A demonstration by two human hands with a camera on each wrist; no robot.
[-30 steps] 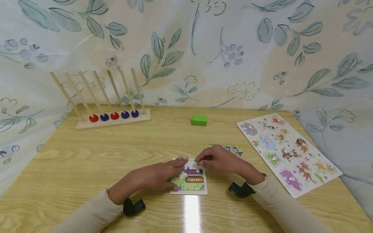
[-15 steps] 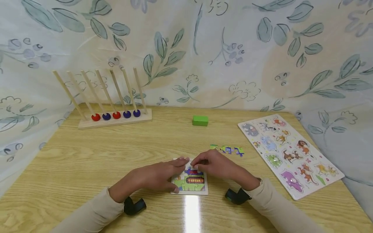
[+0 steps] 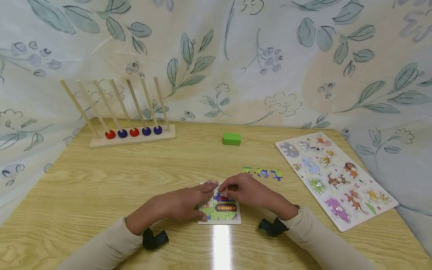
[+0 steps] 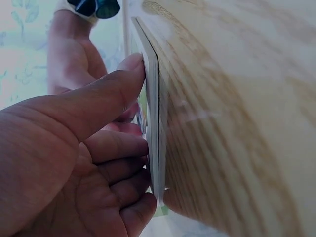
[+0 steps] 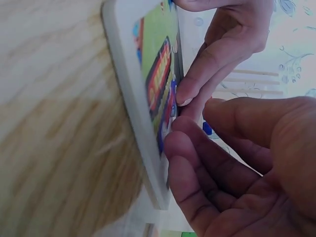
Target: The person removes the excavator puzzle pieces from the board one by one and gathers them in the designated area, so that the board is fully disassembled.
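A small jigsaw puzzle in a white frame (image 3: 221,222) lies on the table and pictures a tracked vehicle on green. My left hand (image 3: 179,204) rests across its left side with straight fingers, the thumb near the lower left corner. In the left wrist view, the fingertips (image 4: 136,61) are against the frame's face and edge. My right hand (image 3: 248,190) is over the upper part, thumb and forefinger curled together at a small puzzle piece (image 3: 217,196), mostly hidden by the fingers. The right wrist view has its fingertips (image 5: 177,142) right at the puzzle's surface, close to the left fingers.
Several loose puzzle pieces (image 3: 263,173) lie behind the right hand. A green block (image 3: 231,139) stands farther back. At right is an animal peg puzzle board (image 3: 320,183); at back left, a wooden peg stand (image 3: 135,141) with red and blue beads. A patterned cloth hangs behind.
My right hand has moved slightly left and down onto the puzzle's upper part, uncovering more of the loose pieces. My left hand stays in place on the puzzle.
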